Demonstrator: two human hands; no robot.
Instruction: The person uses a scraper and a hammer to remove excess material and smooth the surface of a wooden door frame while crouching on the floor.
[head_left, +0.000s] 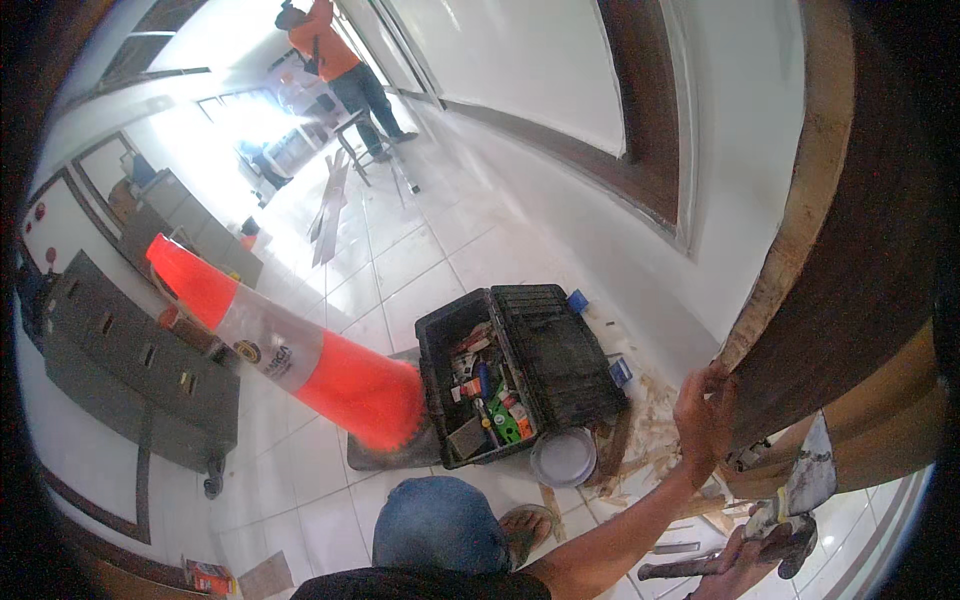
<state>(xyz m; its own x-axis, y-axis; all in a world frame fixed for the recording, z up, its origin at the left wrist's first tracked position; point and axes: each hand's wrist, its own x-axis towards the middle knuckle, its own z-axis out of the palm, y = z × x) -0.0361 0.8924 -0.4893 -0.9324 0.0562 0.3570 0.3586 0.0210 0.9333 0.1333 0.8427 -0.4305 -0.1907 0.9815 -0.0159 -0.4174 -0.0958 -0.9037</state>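
Note:
My left hand [703, 412] reaches up to the right, its fingers curled against the lower edge of a dark brown wooden panel [850, 290] with a rough, bare wood strip along its side. Low at the right, my right hand [738, 562] is closed around a hammer [690, 568], whose dark head points right. A scraper [812, 468] with a wide, stained blade stands up from the same hand, blade upward, close to the panel's underside. Part of the right hand's grip is hidden behind the tools. Wood chips [650, 440] litter the floor beside my left forearm.
An open black toolbox [575, 370] full of small tools lies ahead, with a round white lid or tub [563, 457] beside it. An orange-and-white traffic cone [350, 385] leans at its left. Grey cabinets [140, 350] stand left. Far off, a person in orange [335, 55] works at the wall.

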